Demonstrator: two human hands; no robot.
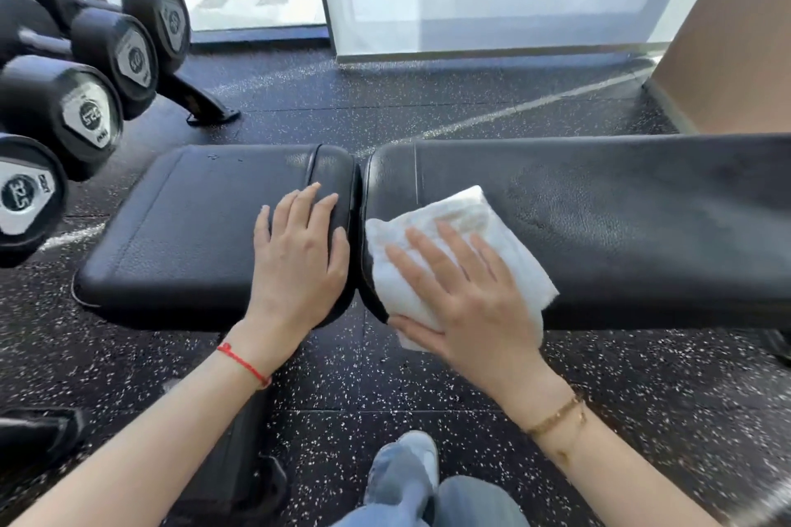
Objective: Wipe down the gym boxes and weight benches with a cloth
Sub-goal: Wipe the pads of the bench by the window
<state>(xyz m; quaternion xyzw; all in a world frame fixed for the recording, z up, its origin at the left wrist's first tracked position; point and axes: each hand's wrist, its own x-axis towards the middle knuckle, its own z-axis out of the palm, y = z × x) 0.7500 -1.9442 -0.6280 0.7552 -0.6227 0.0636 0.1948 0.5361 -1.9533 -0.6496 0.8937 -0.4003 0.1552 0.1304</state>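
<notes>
Cloth [462, 252], white and folded, lies on the near left end of the long bench pad [620, 227], pressed flat under the right hand [471, 295] with fingers spread wide. Left hand [299, 261] rests palm-down, fingers straight, on the seat pad [192, 227]; dumbbells [77, 107] sit far left

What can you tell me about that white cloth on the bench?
The white cloth looks like soft, slightly textured fabric, folded into a rumpled pad. It lies on the longer black pad of the bench, at its end beside the gap between the two pads, with its near edge hanging over the front. The right hand presses flat on it, fingers spread, thumb along its lower edge.
</notes>
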